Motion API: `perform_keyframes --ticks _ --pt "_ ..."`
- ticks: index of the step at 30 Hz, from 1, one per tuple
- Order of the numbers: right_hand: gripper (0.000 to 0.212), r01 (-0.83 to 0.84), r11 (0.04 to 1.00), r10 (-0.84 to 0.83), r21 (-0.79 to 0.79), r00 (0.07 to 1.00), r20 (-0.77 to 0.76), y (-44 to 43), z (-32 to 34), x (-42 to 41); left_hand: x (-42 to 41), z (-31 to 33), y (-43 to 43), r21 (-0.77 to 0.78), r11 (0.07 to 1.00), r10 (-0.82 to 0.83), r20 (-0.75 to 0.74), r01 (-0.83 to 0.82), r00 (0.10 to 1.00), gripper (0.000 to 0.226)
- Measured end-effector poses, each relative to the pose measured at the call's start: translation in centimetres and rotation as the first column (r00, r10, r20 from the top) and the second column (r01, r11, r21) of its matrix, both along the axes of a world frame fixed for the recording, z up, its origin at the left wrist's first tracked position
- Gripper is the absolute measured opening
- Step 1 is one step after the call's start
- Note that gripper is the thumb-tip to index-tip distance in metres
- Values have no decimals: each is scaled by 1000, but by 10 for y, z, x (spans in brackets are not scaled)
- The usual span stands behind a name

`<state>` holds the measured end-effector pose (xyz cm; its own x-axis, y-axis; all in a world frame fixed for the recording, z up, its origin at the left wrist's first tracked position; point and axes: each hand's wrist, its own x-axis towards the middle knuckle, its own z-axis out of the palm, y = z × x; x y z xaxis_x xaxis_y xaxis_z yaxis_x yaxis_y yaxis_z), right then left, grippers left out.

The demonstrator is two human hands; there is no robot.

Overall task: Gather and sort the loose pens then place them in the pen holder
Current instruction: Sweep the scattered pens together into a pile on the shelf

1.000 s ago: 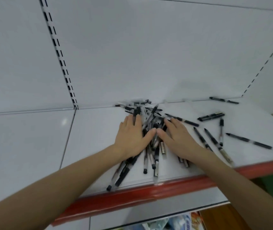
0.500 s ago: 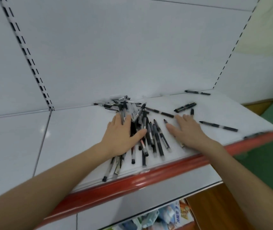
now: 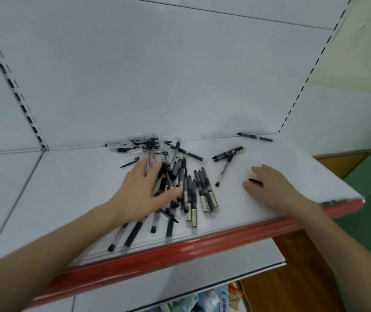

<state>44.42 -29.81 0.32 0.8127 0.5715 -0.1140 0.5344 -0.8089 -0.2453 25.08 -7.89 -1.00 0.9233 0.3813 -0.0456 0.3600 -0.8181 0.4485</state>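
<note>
Several black and clear pens lie in a loose pile [image 3: 188, 188] on the white shelf [image 3: 67, 188]. My left hand [image 3: 140, 192] lies flat on the left side of the pile, fingers spread over the pens. My right hand [image 3: 272, 188] rests on the shelf to the right of the pile, fingers relaxed, covering a black pen [image 3: 255, 181] whose tip shows between thumb and fingers. A single pen [image 3: 224, 171] and a pair of pens [image 3: 228, 152] lie between the hands and further back. One more pen [image 3: 255, 137] lies against the back wall. No pen holder is in view.
The shelf has a red front edge strip [image 3: 225, 239], and some pens reach close to it. A white back panel with slotted uprights [image 3: 22, 104] rises behind. Packaged goods [image 3: 202, 300] show on a lower shelf. A wooden floor and a green surface lie to the right.
My right hand has left the pile and slid right onto a stray pen. My left hand stays on the pile. The view has swung left.
</note>
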Motion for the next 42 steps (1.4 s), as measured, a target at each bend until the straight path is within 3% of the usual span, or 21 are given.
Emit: perform_keyframes --ticks 2,7,14,16,19,23,26,29,32,42 --pt "20 -42 996 43 77 999 -9 -2 -7 0 4 -4 -8 25 1000 -9 -32 10 999 108" --pt "18 -66 967 60 245 998 32 28 -15 2 41 -6 -26 73 994 87 -29 -84 996 85" --pt "31 -195 910 204 365 979 13 41 -14 1 69 -6 -35 120 972 204 -6 -202 979 81" --pt "43 -187 914 177 360 982 62 31 -12 12 72 -7 -38 128 968 220 -6 -218 975 82" --pt "56 -106 971 100 216 994 37 32 -14 40 74 -7 -41 117 965 238 3 -236 971 82" --pt "58 -152 986 152 72 988 9 53 -17 47 75 -7 -42 109 964 244 16 -244 970 81" --pt "54 -245 965 249 91 968 -34 59 -18 36 76 -8 -42 114 960 255 27 -256 967 81" --pt "52 -264 937 279 227 960 -33 46 -13 30 76 -8 -41 121 956 264 30 -266 964 83" --pt "48 -199 931 217 305 976 -24 15 -4 28 77 -9 -41 128 956 263 32 -265 964 84" --pt "39 105 988 -122 114 982 146 -104 -7 8 78 -10 -39 149 962 229 22 -230 973 85"
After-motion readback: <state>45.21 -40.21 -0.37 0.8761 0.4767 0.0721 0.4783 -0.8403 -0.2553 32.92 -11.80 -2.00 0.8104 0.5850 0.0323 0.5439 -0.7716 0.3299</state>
